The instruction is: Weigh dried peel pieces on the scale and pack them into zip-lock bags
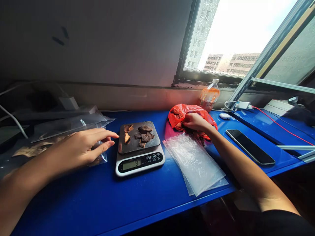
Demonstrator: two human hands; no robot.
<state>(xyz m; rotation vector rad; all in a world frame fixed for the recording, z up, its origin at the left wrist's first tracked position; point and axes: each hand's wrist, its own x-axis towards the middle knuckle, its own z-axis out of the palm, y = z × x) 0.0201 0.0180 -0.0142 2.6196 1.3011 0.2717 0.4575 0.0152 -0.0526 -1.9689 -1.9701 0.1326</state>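
A white digital kitchen scale [140, 160] stands on the blue table, its display showing what looks like 9.7. Several dark brown, bark-like dried pieces [145, 135] lie on its metal plate, with paler orange-brown bits at the plate's left. My left hand [91, 144] hovers at the scale's left edge, fingers stretched and thumb apart, holding nothing. To the right sits a red plastic bag [205, 114] with more brown pieces inside. My right hand [195, 122] reaches into its mouth, fingers curled, the tips hidden. Clear zip bags [197, 167] lie flat in front of the red bag.
At left, filled clear bags [44, 147] lie under my left forearm. A bottle of orange drink [210, 95] stands behind the red bag. A phone [249, 147] and a small white case [224, 116] lie at right, near a charger [243, 105] with cables. The table's front edge [172, 209] is close.
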